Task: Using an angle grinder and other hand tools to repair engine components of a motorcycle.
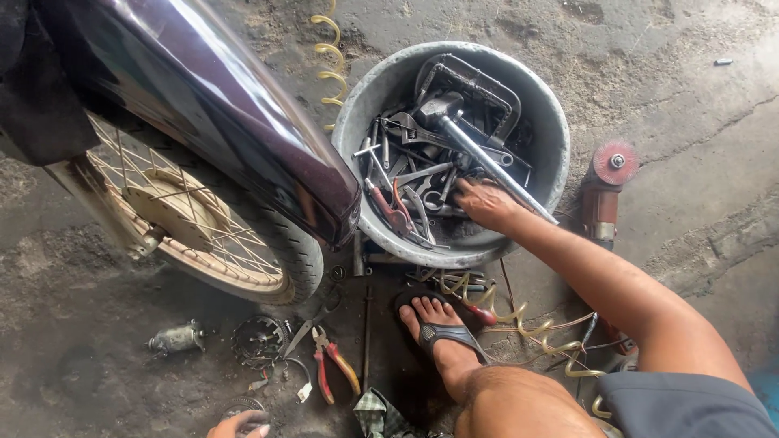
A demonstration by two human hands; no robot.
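The right hand (484,201) reaches into a round grey basin (350,122) full of metal tools, on the concrete floor at the far centre of the scene. Its fingers are spread and bent loosely down onto the tools, closed on nothing that can be made out. Just right of the hand lies a hammer (454,122), its long handle running toward the basin's near right rim; a C-clamp (475,81) lies behind it at the far side, and red-handled pliers (388,212) lie at the near left.

The left hand (237,424) shows only in part at the near edge, resting at a small round part; its fingers are probably curled, though the frame cuts them off and I cannot tell their grip.

To the left stands a motorcycle's spoked rear wheel (195,223) under a dark purple fender (243,122). On the floor near it lie red-and-yellow pliers (333,369). An angle grinder (604,182) lies right of the basin. The person's sandalled foot (438,328) rests just near of the basin.
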